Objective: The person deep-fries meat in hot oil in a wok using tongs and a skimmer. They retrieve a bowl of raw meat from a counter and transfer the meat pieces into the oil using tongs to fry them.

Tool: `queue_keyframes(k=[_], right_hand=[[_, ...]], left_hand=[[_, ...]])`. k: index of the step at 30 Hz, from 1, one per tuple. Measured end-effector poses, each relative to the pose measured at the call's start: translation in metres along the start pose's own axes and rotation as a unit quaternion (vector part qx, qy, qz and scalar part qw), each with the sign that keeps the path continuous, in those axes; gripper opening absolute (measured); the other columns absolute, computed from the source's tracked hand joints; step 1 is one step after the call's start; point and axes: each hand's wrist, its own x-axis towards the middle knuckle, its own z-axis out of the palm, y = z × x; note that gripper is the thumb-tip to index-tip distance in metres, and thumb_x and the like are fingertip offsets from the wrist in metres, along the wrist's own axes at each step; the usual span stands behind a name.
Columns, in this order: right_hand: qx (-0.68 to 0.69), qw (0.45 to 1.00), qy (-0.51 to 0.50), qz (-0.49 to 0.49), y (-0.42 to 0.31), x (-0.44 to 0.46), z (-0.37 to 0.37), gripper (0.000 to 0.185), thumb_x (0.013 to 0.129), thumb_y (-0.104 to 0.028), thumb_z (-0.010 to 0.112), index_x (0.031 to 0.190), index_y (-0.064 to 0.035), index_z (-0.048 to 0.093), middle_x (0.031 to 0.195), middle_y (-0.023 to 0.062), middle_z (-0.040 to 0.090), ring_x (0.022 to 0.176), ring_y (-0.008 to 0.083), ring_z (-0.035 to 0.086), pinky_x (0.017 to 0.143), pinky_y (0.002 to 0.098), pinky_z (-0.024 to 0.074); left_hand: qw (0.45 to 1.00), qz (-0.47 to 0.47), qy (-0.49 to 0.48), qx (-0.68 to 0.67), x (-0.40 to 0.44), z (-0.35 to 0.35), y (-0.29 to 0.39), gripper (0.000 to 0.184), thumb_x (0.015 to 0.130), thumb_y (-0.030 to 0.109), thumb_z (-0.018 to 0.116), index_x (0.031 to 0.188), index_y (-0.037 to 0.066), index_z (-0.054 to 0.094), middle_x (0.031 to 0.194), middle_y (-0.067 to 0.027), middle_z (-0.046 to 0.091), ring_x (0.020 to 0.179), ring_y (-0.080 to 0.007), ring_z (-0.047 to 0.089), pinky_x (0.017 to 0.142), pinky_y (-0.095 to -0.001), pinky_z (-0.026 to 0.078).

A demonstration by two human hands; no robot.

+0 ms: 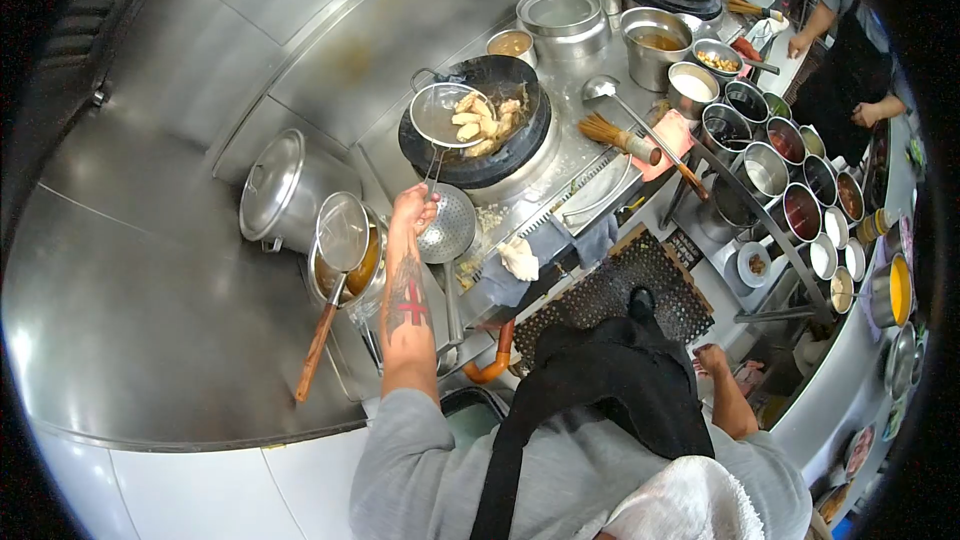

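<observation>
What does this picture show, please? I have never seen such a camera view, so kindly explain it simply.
There is no machine: one camera, worn on a person's head, looks forward and down at that person's bare hands. The left hand holds a strainer by its handle, over a wok. The right hand is away from it; whether it holds anything is unclear. A brush and a ladle lie on the steel counter. Another person stands at the right.

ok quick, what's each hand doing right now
Left hand: closed, holding the mesh strainer over the wok.
Right hand: curled closed; can't tell whether it holds anything.
</observation>
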Motion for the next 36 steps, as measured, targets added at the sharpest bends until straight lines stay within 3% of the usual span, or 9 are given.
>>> queue_keyframes(k=[6,9,12,18,23,28,30,34,36], right_hand=[[-0.05,0.998,-0.01,-0.026,-0.05,-0.037,0.018,0.025,0.091,-0.03,0.052,0.094,-0.0073,0.062,0.076,0.0063,0.064,0.062,0.0196,0.06,0.053,0.0391,0.0499],[-0.031,0.999,-0.008,-0.012,-0.032,-0.035,0.025,0.025,0.091,-0.031,0.051,0.086,-0.0082,0.062,0.073,0.0051,0.063,0.058,0.0194,0.057,0.053,0.0397,0.0491],[-0.057,0.995,-0.085,0.015,0.038,0.014,0.026,0.028,0.091,-0.034,0.053,0.077,-0.0108,0.059,0.073,0.0043,0.063,0.057,0.0185,0.056,0.053,0.0384,0.0485],[-0.021,0.991,-0.033,0.131,0.089,0.007,0.035,0.031,0.091,-0.036,0.055,0.071,-0.0113,0.057,0.065,0.0039,0.059,0.05,0.0181,0.05,0.048,0.0354,0.0437],[-0.009,0.996,-0.051,0.074,0.051,-0.025,0.017,0.027,0.089,-0.032,0.059,0.079,-0.0067,0.061,0.071,0.0067,0.063,0.053,0.0181,0.054,0.047,0.0333,0.0453],[-0.115,0.988,-0.021,-0.106,0.039,-0.026,0.017,0.025,0.087,-0.026,0.059,0.089,-0.0015,0.063,0.074,0.0081,0.064,0.055,0.019,0.056,0.046,0.0342,0.0463],[-0.013,1.0,-0.008,0.022,0.022,-0.041,0.025,0.024,0.087,-0.025,0.058,0.091,-0.0026,0.064,0.075,0.0078,0.065,0.056,0.0193,0.057,0.048,0.0352,0.0477],[-0.334,0.923,-0.053,-0.184,0.021,-0.035,0.018,0.02,0.09,-0.023,0.056,0.086,-0.0049,0.064,0.07,0.0056,0.062,0.055,0.0193,0.058,0.048,0.0359,0.0482],[-0.205,0.973,-0.035,-0.1,0.024,-0.038,0.018,0.021,0.09,-0.023,0.055,0.084,-0.005,0.063,0.069,0.0059,0.062,0.053,0.0192,0.057,0.046,0.036,0.0474]], left_hand=[[0.947,0.165,0.101,0.258,0.047,-0.006,0.001,0.019,0.094,0.017,0.046,0.092,0.005,0.06,0.07,-0.0124,0.063,0.047,-0.0189,0.055,0.037,-0.0358,0.04],[0.755,0.308,0.229,0.532,0.044,-0.004,0.017,0.029,0.09,0.017,0.05,0.101,-0.002,0.068,0.096,-0.0253,0.067,0.096,-0.0402,0.064,0.088,-0.0438,0.049],[0.653,0.388,0.237,0.605,-0.021,0.025,0.034,0.032,0.09,0.018,0.049,0.109,-0.003,0.066,0.096,-0.0252,0.067,0.094,-0.0415,0.064,0.086,-0.0455,0.049],[0.798,0.259,0.076,0.539,-0.079,0.034,0.039,0.033,0.092,0.019,0.049,0.113,-0.003,0.063,0.094,-0.0248,0.067,0.092,-0.0407,0.064,0.083,-0.0471,0.049],[0.686,0.369,0.137,0.612,-0.066,0.02,0.019,0.026,0.092,0.016,0.05,0.104,0.001,0.066,0.097,-0.0279,0.064,0.095,-0.0435,0.062,0.084,-0.0468,0.049],[0.677,0.366,0.174,0.614,-0.084,0.006,0.025,0.025,0.091,0.017,0.049,0.099,-0.002,0.065,0.097,-0.0283,0.064,0.096,-0.0443,0.061,0.085,-0.0488,0.048],[0.683,0.325,0.165,0.633,-0.077,0.004,0.025,0.026,0.091,0.016,0.049,0.097,-0.003,0.065,0.096,-0.029,0.064,0.096,-0.0446,0.061,0.086,-0.0492,0.048],[0.653,0.378,0.214,0.621,-0.052,-0.002,0.02,0.026,0.091,0.015,0.049,0.097,-0.004,0.065,0.096,-0.0301,0.063,0.097,-0.045,0.061,0.087,-0.0499,0.048],[0.685,0.362,0.225,0.591,-0.062,-0.002,0.019,0.026,0.09,0.015,0.049,0.097,-0.004,0.065,0.098,-0.0299,0.063,0.097,-0.0452,0.061,0.087,-0.0501,0.048]])
